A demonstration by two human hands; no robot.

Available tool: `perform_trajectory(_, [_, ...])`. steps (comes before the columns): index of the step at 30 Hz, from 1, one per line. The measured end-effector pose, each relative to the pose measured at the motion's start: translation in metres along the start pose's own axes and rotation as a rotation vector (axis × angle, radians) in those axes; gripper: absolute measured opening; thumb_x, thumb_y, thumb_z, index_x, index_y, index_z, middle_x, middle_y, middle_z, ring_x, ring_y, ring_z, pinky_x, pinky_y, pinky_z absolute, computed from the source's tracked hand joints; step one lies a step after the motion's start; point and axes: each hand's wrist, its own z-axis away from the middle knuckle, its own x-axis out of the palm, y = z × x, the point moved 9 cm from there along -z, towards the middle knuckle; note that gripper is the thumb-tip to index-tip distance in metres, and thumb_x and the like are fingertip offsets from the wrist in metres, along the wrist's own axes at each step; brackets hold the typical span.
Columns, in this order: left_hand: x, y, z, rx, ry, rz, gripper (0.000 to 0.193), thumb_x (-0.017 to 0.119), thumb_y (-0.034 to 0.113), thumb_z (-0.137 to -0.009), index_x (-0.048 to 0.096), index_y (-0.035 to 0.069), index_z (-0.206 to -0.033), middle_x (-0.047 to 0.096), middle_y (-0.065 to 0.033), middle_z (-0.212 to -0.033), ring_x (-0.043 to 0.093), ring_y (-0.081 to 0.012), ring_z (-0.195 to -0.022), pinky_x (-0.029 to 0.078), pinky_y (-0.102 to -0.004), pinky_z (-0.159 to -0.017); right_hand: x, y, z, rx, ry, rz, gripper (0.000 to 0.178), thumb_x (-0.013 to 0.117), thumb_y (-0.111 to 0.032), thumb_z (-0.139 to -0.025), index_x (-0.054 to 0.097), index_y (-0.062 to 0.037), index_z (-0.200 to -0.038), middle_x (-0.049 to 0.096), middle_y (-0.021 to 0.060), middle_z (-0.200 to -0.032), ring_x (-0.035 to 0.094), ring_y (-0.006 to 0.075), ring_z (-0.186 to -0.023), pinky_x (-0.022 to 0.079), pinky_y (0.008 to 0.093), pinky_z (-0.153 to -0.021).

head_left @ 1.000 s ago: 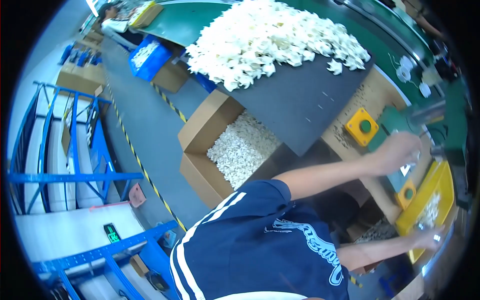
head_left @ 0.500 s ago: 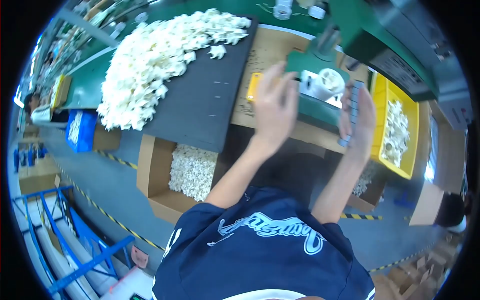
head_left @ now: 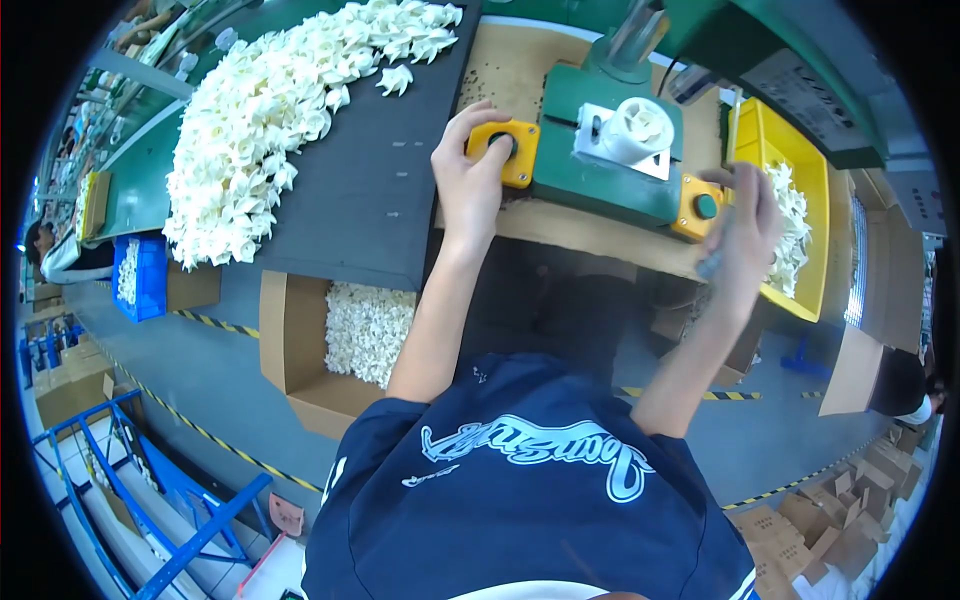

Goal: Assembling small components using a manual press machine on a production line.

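My left hand (head_left: 468, 178) wraps round a yellow push-button box (head_left: 520, 160), its thumb on the dark button. Blurred by motion, my right hand (head_left: 748, 222) is closed round a slim grey rod-like tool (head_left: 711, 262) beside a second yellow button box (head_left: 694, 207) with a green button. Between the two boxes, a green machine base (head_left: 612, 193) carries a metal plate (head_left: 590, 140). On that plate stands a round white plastic part (head_left: 637, 132). A metal column (head_left: 628, 50) rises behind it.
White pointed plastic pieces (head_left: 260, 130) are heaped on the dark board (head_left: 375, 215) at left. A yellow bin (head_left: 815, 270) of white pieces stands at right. Below the board is a cardboard box (head_left: 287, 345) of small white parts. A green machine housing (head_left: 800, 110) overhangs the right.
My left hand has moved left and down onto the yellow button box. My right hand has shifted slightly right, beside the other box, still with the grey rod. The whole view has shifted.
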Motion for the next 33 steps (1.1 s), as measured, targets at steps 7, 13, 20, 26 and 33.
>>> perform_trajectory(7, [-0.001,-0.009,-0.002,-0.091,0.065,0.179,0.018,0.061,-0.009,-0.076,0.064,-0.001,-0.093,0.061,-0.0121,-0.114,0.060,-0.0208,-0.103,0.046,-0.0307,-0.092,-0.013,0.015,0.023,0.026,0.099,0.216,0.034,0.049,-0.029,-0.102,0.059,0.0024,-0.108,0.069,0.0129,-0.090,0.046,0.0098,-0.039,0.036,0.0235,-0.037])
perform_trajectory(13, [-0.005,-0.002,-0.013,-0.122,-0.046,-0.039,0.017,0.064,-0.002,-0.078,0.065,-0.001,-0.096,0.063,-0.0116,-0.112,0.061,-0.0188,-0.101,0.048,-0.0310,-0.089,-0.028,0.045,0.052,0.097,0.126,-0.120,0.036,0.045,-0.029,-0.103,0.056,0.0039,-0.114,0.067,0.0165,-0.094,0.045,0.0125,-0.041,0.039,0.0247,-0.037])
perform_trajectory(20, [-0.065,0.019,-0.118,0.729,-0.028,-1.199,0.035,0.069,0.021,-0.081,0.068,0.002,-0.110,0.068,-0.0194,-0.103,0.064,-0.0379,-0.094,0.049,-0.0422,-0.088,-0.007,0.126,0.137,0.805,0.104,-1.370,0.031,0.044,-0.023,-0.103,0.052,0.0044,-0.116,0.060,0.0206,-0.098,0.044,0.0094,-0.044,0.039,0.0205,-0.033])
perform_trajectory(26, [-0.054,-0.014,-0.131,0.576,-0.253,-1.141,0.038,0.071,0.024,-0.079,0.068,0.000,-0.108,0.068,-0.0220,-0.100,0.064,-0.0374,-0.094,0.049,-0.0431,-0.087,0.024,0.160,0.186,1.113,0.049,-1.655,0.030,0.044,-0.018,-0.102,0.044,0.0014,-0.125,0.056,0.0190,-0.096,0.037,0.0083,-0.037,0.037,0.0204,-0.029])
perform_trajectory(33, [-0.054,-0.005,-0.128,0.441,-0.152,-1.355,0.041,0.072,0.024,-0.077,0.069,-0.004,-0.106,0.069,-0.0234,-0.093,0.065,-0.0381,-0.088,0.050,-0.0428,-0.085,0.019,0.006,0.038,-0.162,-0.012,-0.398,0.055,0.070,0.001,-0.083,0.037,-0.0045,-0.126,0.062,0.0144,-0.106,0.046,0.0079,-0.036,0.034,0.0197,-0.030])
